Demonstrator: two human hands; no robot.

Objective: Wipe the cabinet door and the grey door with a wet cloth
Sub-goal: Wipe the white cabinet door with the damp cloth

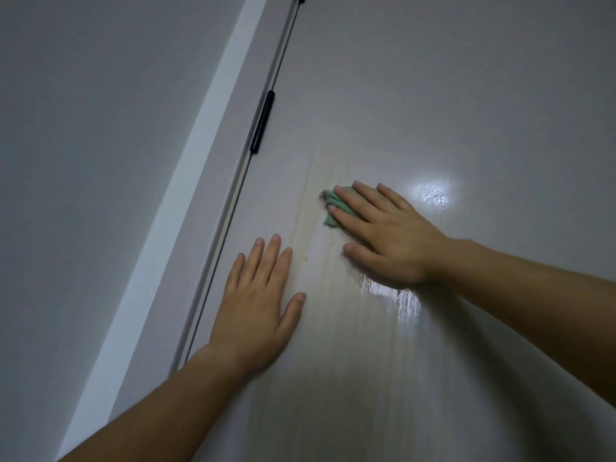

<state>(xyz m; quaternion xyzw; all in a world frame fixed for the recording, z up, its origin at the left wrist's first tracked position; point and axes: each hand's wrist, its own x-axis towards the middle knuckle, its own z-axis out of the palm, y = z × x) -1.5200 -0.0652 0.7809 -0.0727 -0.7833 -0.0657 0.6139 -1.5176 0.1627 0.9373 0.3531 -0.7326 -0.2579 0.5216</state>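
Observation:
The grey door (450, 95) fills most of the view, and its surface shines with wet streaks. My right hand (386, 241) lies flat on it with straight fingers, pressing a small green cloth (335, 208) against the door. Only the cloth's left part shows past my fingertips. To the lower left, my left hand (256, 305) rests flat on the door with fingers spread, holding nothing. The cabinet door is not in view.
A black hinge (262, 123) sits on the dark gap along the door's left edge. Left of it runs the pale door frame (186, 181), then a plain grey wall (83, 128).

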